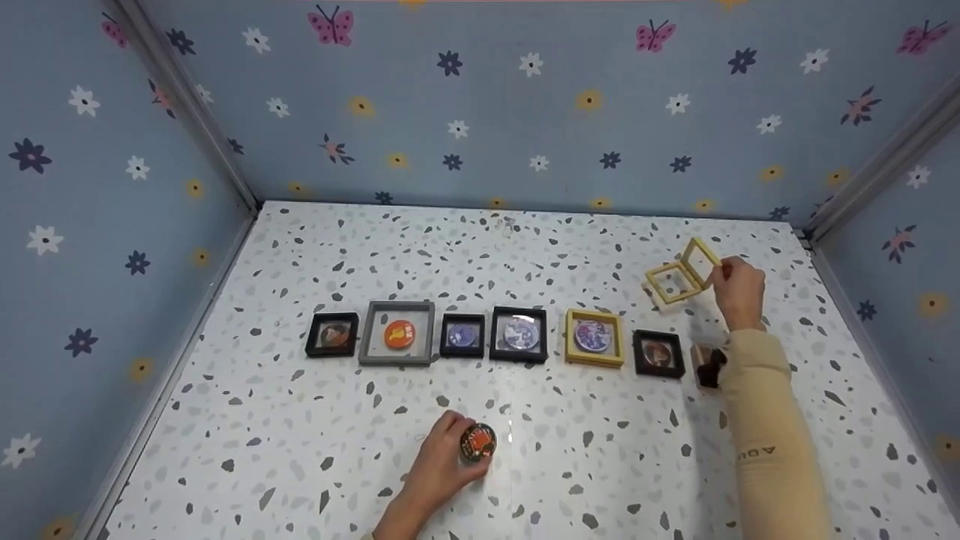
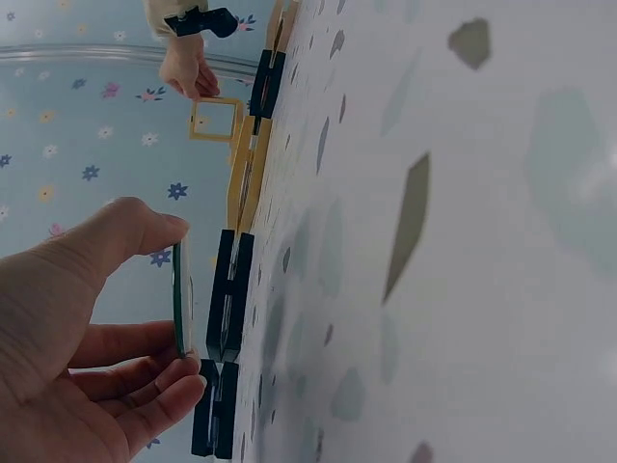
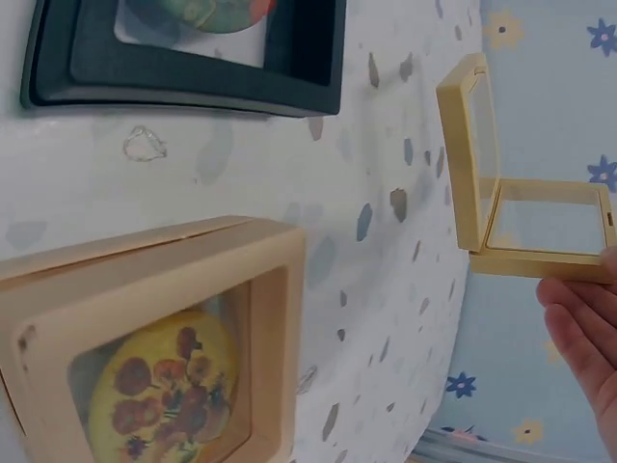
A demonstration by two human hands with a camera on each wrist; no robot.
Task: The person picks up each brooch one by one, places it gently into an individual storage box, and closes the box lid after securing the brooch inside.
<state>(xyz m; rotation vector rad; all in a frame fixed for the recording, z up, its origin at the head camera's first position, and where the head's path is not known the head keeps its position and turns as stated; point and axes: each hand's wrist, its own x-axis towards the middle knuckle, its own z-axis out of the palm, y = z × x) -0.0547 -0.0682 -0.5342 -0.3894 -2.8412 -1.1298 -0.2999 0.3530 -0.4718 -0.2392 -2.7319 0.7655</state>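
Note:
My left hand (image 1: 442, 466) holds a round badge (image 1: 478, 442) by its edges above the near middle of the table. It has a dark rim and an orange-red design. The left wrist view shows it edge-on, between the thumb and fingers. At the far right, my right hand (image 1: 741, 289) pinches one half of an empty yellow display frame (image 3: 461, 164). That frame stands unfolded at its hinge, with clear film in both halves. Nearest the right forearm is a beige frame (image 3: 275, 357) holding a sunflower badge, partly hidden by the sleeve in the head view.
Across the speckled table (image 1: 300, 442) runs a row of filled frames, each with a round badge: several black ones (image 1: 519, 358), a larger grey one (image 1: 396, 362) and a yellow one (image 1: 594, 361). Blue flowered panels (image 1: 495, 97) enclose the back and sides.

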